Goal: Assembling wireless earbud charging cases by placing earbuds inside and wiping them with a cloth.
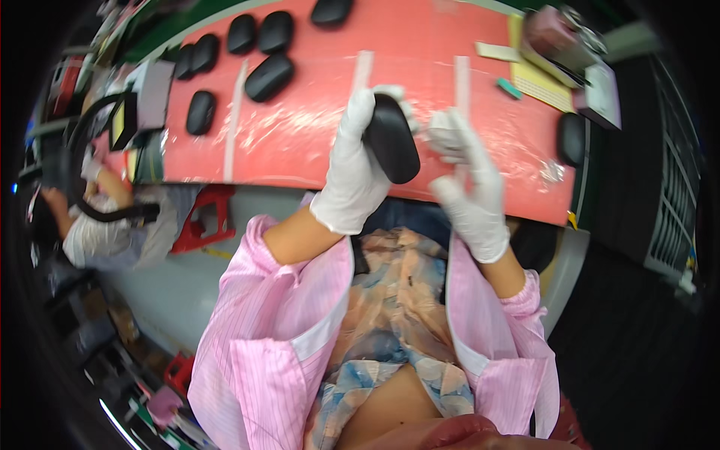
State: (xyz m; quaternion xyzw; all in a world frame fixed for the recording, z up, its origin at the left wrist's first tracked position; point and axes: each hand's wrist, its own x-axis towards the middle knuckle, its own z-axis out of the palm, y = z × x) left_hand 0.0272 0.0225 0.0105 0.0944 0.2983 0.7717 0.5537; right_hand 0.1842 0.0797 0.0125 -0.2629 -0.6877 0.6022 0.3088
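Observation:
Tilted in my white-gloved left hand (355, 169) is a black oblong case (393, 141) with rounded ends and a smooth shell. The fingers wrap round it from behind, and some of them are hidden by it. Just to the right, apart from the case, is my right hand (474, 191), also in a white glove. Its fingers are bent and its thumb stands away from them, with nothing seen between. Several similar black cases, such as one near the middle (269, 78), lie on the red plastic-covered table (315, 116) to the left.
At the far right are a yellow pad (541, 87), a small green block (508, 88), a box holding items (559, 41) and another black case (571, 139). A person (112, 232) sits at the left beside a red stool (206, 219).

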